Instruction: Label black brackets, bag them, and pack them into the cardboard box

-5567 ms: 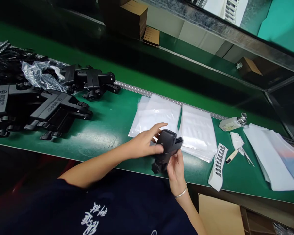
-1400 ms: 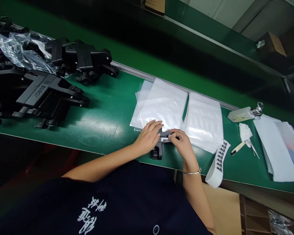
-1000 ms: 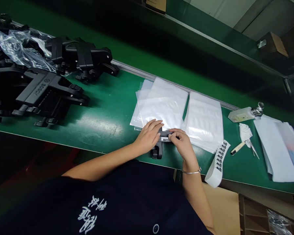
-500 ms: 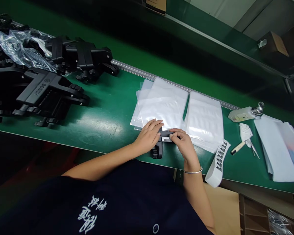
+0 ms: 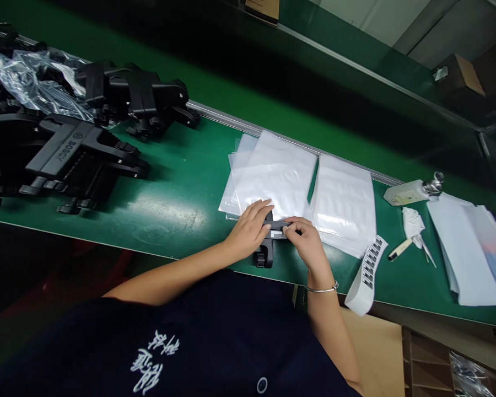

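Observation:
A small black plastic part (image 5: 265, 252) lies on the green bench near its front edge. My left hand (image 5: 249, 230) wraps over the part's left side and holds it down. My right hand (image 5: 307, 242) has its fingers curled, the fingertips pressing a small white label (image 5: 278, 235) onto the part's top face. A silver bangle sits on my right wrist. Most of the part is hidden under both hands.
Two stacks of clear plastic bags (image 5: 273, 176) (image 5: 344, 201) lie just behind the hands. A strip of labels (image 5: 366, 274) hangs over the front edge at right. Black plastic housings (image 5: 76, 157) fill the left. A bottle (image 5: 409, 192), tweezers (image 5: 426, 251) and white sheets (image 5: 467, 253) lie at right.
Since 5.6 s ago the part went from held in the air to resting on the bench. Over the last second my right fingertips shift slightly along the label; the left hand stays put.

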Motion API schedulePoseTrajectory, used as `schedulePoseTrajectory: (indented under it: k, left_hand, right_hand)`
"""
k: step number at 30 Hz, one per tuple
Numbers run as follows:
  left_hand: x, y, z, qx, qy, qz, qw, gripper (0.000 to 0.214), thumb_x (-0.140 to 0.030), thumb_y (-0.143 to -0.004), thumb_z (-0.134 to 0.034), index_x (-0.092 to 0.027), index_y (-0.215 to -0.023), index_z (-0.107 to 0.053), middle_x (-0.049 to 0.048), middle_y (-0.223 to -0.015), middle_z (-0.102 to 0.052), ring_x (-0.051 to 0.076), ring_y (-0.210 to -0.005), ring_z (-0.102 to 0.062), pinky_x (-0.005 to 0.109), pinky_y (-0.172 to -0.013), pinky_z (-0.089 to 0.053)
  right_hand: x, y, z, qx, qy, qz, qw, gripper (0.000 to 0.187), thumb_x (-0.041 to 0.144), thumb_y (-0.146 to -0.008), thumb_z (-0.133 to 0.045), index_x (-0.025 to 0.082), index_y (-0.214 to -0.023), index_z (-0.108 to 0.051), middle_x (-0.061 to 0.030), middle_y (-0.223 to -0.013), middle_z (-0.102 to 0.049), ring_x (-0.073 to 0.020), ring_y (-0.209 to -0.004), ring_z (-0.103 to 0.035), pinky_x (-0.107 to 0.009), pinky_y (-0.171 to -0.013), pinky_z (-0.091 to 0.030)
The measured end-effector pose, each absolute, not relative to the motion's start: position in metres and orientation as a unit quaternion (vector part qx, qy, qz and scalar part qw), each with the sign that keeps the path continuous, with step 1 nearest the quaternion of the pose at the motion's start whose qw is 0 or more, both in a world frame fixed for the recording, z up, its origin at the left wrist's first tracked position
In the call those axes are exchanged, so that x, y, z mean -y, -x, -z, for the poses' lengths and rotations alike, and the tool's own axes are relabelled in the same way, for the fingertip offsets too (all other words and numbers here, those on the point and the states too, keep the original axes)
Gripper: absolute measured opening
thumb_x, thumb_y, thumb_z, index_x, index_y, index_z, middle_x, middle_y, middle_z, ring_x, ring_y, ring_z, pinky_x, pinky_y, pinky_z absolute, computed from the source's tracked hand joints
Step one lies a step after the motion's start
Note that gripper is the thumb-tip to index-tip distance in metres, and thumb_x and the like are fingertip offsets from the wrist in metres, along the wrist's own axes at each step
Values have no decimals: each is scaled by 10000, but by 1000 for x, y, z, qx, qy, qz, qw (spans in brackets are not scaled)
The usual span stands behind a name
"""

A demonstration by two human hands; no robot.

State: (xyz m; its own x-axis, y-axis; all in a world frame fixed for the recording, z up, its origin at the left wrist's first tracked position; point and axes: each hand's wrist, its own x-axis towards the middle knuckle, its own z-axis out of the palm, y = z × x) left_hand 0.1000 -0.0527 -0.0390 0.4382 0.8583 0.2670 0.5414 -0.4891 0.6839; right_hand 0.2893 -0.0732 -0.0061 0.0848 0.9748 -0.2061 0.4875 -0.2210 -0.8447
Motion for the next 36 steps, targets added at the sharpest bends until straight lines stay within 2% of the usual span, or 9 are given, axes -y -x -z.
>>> schedulePoseTrajectory:
  k: [3,8,12,16,19,22,28,32,36]
  left_hand:
    - [56,-92,37,-364,-839,-353,199,342,-220,-943,-433,-172,-1260,-551,128,-1336,-578,271,-1331,-442,468,-1061,-407]
    - [52,-80,32,-272,-911,-273,148,281,-186,-911,-489,-241,-1104,-685,34,-1135,-726,242,-1134,-608,408,-891,-427]
    - [36,-78,16,-266,-924,-193,194,283,-237,-910,-481,-279,-1061,-717,18,-1188,-707,239,-1116,-603,412,-881,-378]
    - [23,-93,-1,-240,-943,-112,201,289,-270,-904,-486,-306,-1055,-730,20,-1196,-695,240,-1044,-602,420,-885,-365]
    - [25,-105,-4,-189,-965,-82,163,301,-299,-913,-488,-261,-1119,-704,62,-1167,-694,239,-1017,-603,402,-883,-377]
    - [32,-99,4,-158,-969,-100,159,322,-324,-932,-484,-241,-1188,-661,72,-1185,-680,226,-1056,-599,357,-879,-399]
    - [29,-53,18,-271,-930,-184,166,299,-377,-936,-461,-299,-1135,-669,60,-1125,-684,236,-1068,-601,405,-939,-412]
    - [17,-53,19,-460,-813,-304,190,340,-282,-947,-373,-181,-1177,-604,106,-1128,-652,229,-1056,-601,407,-938,-467]
    - [14,-84,28,-449,-831,-231,235,316,-189,-900,-407,-147,-1146,-600,111,-1127,-654,235,-1092,-598,405,-956,-492]
  right_hand:
    - [72,-287,7,551,672,-390,304,227,358,-742,-623,230,-557,-595,-70,-987,-690,-271,-1077,-571,-452,-1014,-345]
    - [75,-294,0,560,663,-394,302,234,373,-756,-633,221,-578,-644,-80,-982,-707,-277,-1067,-605,-451,-998,-396]
    - [88,-322,-10,538,677,-361,350,263,414,-811,-636,239,-977,-741,-72,-1160,-689,-264,-1150,-596,-446,-1041,-411]
    - [100,-338,-2,615,633,-382,274,544,406,-794,-703,323,-1318,-579,-29,-1424,-534,-268,-1374,-406,-488,-1144,-305]
    - [102,-337,10,642,635,-353,244,513,382,-833,-669,344,-1333,-560,-22,-1407,-549,-272,-1402,-360,-535,-1158,-257]
    - [101,-336,16,658,640,-319,235,464,378,-843,-659,339,-1299,-587,-39,-1348,-590,-281,-1349,-423,-542,-1141,-276]
    - [96,-334,16,722,587,-289,226,519,392,-873,-624,314,-1369,-492,-71,-1375,-553,-289,-1312,-454,-573,-1138,-271]
    - [103,-326,11,769,522,-260,262,480,362,-925,-550,293,-1390,-450,-87,-1312,-589,-267,-1231,-534,-557,-1132,-310]
    - [127,-330,-2,754,533,-159,348,429,306,-906,-589,299,-1326,-504,-72,-1216,-643,-266,-1192,-574,-566,-1153,-284]
